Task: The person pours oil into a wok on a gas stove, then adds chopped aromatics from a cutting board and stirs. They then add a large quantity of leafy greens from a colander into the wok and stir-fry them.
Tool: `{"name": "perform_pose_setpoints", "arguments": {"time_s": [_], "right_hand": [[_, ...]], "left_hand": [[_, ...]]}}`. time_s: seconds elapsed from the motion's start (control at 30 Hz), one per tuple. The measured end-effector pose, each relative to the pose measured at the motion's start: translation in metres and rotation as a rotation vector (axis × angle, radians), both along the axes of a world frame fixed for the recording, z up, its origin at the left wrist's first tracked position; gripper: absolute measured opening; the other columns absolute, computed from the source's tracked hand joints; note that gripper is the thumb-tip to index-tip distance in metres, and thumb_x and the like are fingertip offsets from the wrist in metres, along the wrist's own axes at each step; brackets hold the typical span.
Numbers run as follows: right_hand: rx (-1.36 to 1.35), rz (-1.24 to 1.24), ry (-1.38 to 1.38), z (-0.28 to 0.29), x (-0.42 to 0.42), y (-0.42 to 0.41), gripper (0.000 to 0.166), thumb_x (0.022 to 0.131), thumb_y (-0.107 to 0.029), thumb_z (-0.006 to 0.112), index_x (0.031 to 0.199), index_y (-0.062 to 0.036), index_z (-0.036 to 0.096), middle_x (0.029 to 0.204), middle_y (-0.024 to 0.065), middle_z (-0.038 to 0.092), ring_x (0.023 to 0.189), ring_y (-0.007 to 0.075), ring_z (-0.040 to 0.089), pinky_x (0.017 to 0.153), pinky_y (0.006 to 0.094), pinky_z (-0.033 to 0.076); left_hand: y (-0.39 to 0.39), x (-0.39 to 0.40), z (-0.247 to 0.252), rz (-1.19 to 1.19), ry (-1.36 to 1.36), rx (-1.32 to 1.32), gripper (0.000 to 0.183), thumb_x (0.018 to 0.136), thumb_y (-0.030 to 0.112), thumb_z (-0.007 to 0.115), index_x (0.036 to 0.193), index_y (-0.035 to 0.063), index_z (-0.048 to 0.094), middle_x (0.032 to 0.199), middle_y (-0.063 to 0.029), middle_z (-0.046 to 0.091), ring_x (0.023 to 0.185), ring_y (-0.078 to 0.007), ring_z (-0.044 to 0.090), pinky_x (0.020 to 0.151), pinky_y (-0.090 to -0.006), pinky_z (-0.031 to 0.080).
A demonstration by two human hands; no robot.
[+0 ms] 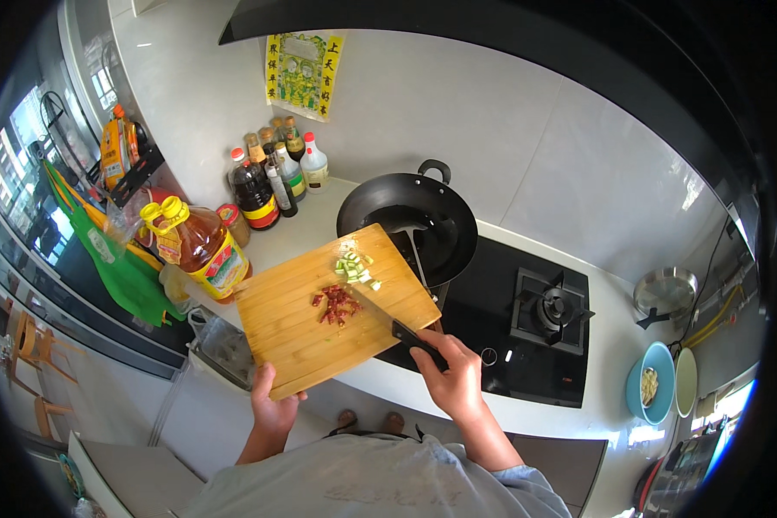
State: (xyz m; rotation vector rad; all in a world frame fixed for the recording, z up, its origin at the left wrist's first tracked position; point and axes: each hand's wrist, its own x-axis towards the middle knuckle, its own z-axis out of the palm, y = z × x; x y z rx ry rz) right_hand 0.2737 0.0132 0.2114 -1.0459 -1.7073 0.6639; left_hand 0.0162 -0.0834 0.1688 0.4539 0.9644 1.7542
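My left hand [276, 403] grips the near left corner of a wooden cutting board [298, 349], its thumb on top. The board is held up over the counter edge, and its far corner overlaps the near rim of a black wok [456, 239]. On the board lie a pile of chopped red dried chili [337, 304] and a pile of chopped pale green pieces [353, 267], perhaps scallion. My right hand [450, 372] holds a kitchen knife [417, 343] by its black handle. The blade reaches onto the board beside both piles. A metal utensil [417, 256] rests in the wok, partly hidden by the board.
Right of the wok is a bare gas burner [555, 311] on the black glass cooktop [479, 285]. A large oil bottle [210, 252] and several sauce bottles [256, 188] stand left. A blue bowl [647, 362] with pale contents sits far right. The range hood [492, 32] hangs overhead.
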Motion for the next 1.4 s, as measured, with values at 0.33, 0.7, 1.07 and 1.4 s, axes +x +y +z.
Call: {"name": "perform_pose_setpoints", "arguments": {"time_s": [0.33, 0.7, 1.07, 1.4], "right_hand": [[0.005, 0.004, -0.012, -0.011, -0.014, -0.006, 0.025, 0.080, -0.007, 0.071, 0.103, -0.0017, 0.064, 0.076, 0.0119, 0.063, 0.060, 0.0234, 0.062, 0.053, 0.0302, 0.048], [-0.063, 0.066, -0.037, -0.010, -0.018, -0.013, 0.025, 0.083, 0.000, 0.062, 0.108, 0.0012, 0.062, 0.079, 0.0141, 0.061, 0.069, 0.0274, 0.061, 0.062, 0.0313, 0.048], [-0.051, 0.122, -0.070, -0.011, -0.019, -0.017, 0.029, 0.084, 0.002, 0.057, 0.113, 0.0020, 0.058, 0.085, 0.0163, 0.059, 0.071, 0.0318, 0.060, 0.062, 0.0363, 0.048], [-0.033, 0.096, -0.044, -0.014, -0.027, -0.023, 0.029, 0.084, 0.003, 0.057, 0.112, 0.0015, 0.060, 0.078, 0.0136, 0.057, 0.062, 0.0268, 0.057, 0.056, 0.0329, 0.045]], "left_hand": [[0.001, -0.013, 0.003, 0.056, 0.031, -0.003, 0.036, 0.096, 0.030, 0.044, 0.120, 0.0042, 0.048, 0.106, -0.0119, 0.062, 0.076, -0.0219, 0.065, 0.051, -0.0312, 0.052], [-0.005, -0.024, -0.003, 0.079, 0.034, 0.003, 0.035, 0.096, 0.030, 0.043, 0.120, 0.0049, 0.048, 0.106, -0.0112, 0.063, 0.077, -0.0212, 0.065, 0.050, -0.0309, 0.052], [-0.008, -0.028, -0.010, 0.092, 0.037, -0.003, 0.034, 0.096, 0.031, 0.044, 0.119, 0.0056, 0.048, 0.105, -0.0115, 0.062, 0.078, -0.0211, 0.065, 0.050, -0.0310, 0.053], [-0.010, -0.037, -0.018, 0.047, 0.036, 0.035, 0.034, 0.097, 0.030, 0.043, 0.119, 0.0053, 0.048, 0.108, -0.0115, 0.062, 0.082, -0.0218, 0.065, 0.051, -0.0320, 0.053]]}}
